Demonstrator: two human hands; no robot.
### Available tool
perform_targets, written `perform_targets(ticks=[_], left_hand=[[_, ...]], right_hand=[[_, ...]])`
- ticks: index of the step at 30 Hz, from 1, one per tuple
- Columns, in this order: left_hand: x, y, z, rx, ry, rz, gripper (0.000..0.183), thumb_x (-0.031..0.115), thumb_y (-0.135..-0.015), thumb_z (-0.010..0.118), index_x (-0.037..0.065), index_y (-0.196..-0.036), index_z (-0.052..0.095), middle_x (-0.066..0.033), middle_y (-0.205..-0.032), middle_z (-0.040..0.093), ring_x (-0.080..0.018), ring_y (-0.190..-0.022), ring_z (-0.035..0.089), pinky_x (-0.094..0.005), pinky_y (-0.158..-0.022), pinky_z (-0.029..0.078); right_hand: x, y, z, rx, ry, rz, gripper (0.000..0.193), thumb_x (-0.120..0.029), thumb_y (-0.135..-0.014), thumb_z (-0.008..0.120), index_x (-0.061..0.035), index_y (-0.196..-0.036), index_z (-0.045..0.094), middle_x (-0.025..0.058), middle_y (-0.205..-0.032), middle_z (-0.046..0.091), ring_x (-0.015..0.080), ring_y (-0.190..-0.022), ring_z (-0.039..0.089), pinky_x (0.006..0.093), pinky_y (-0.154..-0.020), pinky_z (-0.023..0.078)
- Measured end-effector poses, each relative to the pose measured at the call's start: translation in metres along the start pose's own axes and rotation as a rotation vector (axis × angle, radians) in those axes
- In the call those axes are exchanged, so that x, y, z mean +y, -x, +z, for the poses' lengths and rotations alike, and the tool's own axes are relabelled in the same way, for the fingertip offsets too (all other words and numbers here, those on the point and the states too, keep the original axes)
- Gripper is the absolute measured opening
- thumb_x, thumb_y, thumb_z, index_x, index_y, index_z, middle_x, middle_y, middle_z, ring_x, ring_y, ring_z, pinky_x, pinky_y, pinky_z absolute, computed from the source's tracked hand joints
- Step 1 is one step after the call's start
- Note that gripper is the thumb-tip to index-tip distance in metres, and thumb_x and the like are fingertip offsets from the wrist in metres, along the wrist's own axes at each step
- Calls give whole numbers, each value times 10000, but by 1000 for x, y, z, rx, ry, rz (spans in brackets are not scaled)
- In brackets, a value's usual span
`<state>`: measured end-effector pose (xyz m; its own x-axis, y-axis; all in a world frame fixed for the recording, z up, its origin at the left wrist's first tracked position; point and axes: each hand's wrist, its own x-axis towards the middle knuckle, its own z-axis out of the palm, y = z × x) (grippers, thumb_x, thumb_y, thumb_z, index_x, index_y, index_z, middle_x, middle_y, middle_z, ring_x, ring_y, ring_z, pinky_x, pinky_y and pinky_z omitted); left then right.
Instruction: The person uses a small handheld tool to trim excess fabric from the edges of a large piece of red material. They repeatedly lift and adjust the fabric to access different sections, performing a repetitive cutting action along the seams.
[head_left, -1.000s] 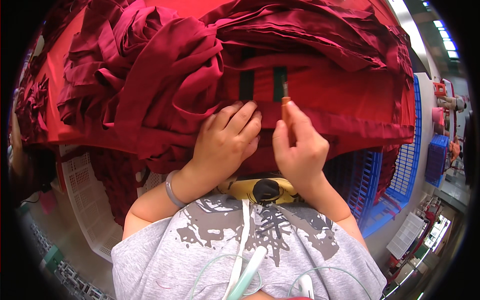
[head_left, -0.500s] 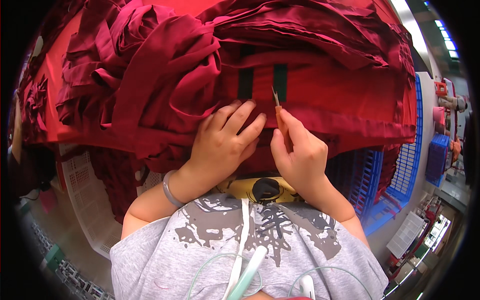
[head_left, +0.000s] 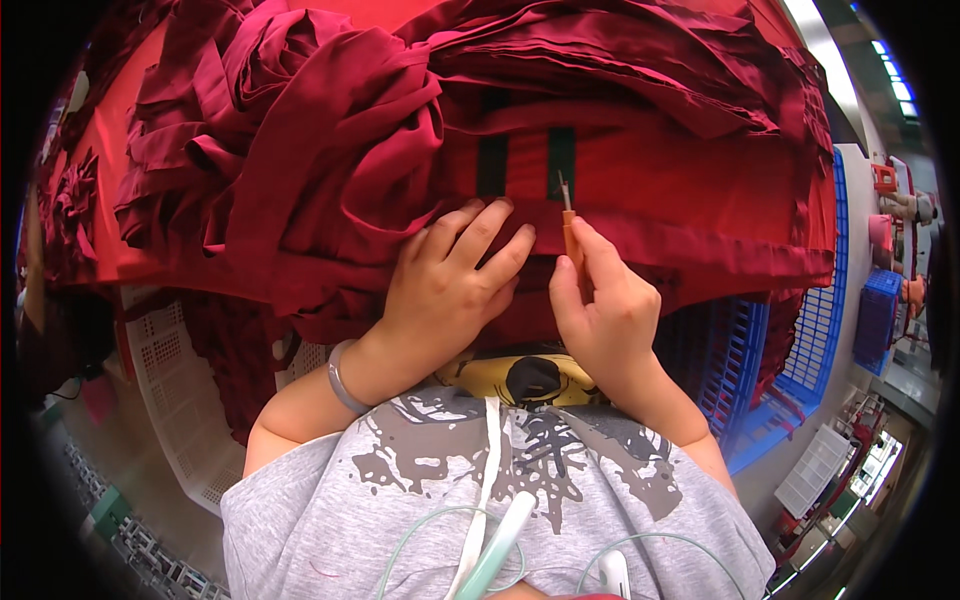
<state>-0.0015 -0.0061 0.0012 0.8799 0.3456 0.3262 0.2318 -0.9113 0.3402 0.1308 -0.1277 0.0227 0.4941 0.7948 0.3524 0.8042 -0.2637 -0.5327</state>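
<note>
My right hand [head_left: 612, 305] is closed around the orange handle of a seam ripper [head_left: 570, 232], thumb and index finger pinching it. Its thin forked metal tip points away from me, over a dark green stripe on the red work surface [head_left: 650, 165]. To its left, my left hand [head_left: 440, 280] lies flat with fingers spread on a long strip of maroon fabric [head_left: 690, 238] along the near edge. The palm hides part of the cloth beneath. Whether the tip touches anything is hard to tell.
A big heap of maroon fabric [head_left: 330, 140] covers the left and far side of the surface. Below the edge stand a white perforated basket [head_left: 170, 400] on the left and blue plastic crates [head_left: 815, 330] on the right. Maroon cloth hangs into the white basket.
My right hand has shifted slightly to the right with the seam ripper, whose tip now lies over the green stripe. My left hand has stayed in place.
</note>
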Motion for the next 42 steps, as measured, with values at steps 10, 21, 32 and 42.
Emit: perform_targets(ticks=[10,21,32,42], left_hand=[[2,-2,-1,27,-22,7,495,205,-730,737,187,-1211,622,-40,-1307,527,-233,-1128,518,-377,-917,441],[-30,22,-79,464,0,-81,86,59,-646,583,52,-732,581,-91,-721,577,-236,-674,539,-364,-637,421],[-9,-54,-76,363,-141,58,293,92,-866,649,-2,-1143,624,-116,-1208,632,-271,-1039,629,-378,-916,488],[-4,-110,12,106,-73,6,231,63,-785,690,59,-1016,689,-93,-783,642,-271,-788,633,-397,-717,497]], right_hand=[[-5,-3,-14,-162,50,-64,358,-62,-767,655,-22,-1122,648,57,-676,620,197,-555,616,325,-481,469],[23,-25,-80,-533,-495,263,262,55,-767,519,19,-1015,595,104,-880,630,200,-815,684,279,-653,509],[50,3,-72,-308,-632,423,171,20,-822,657,-21,-820,490,-46,-709,435,12,-588,319,195,-494,246],[58,27,-77,-199,-584,409,299,1,-817,697,-50,-704,425,-48,-631,335,30,-572,279,223,-481,228]])
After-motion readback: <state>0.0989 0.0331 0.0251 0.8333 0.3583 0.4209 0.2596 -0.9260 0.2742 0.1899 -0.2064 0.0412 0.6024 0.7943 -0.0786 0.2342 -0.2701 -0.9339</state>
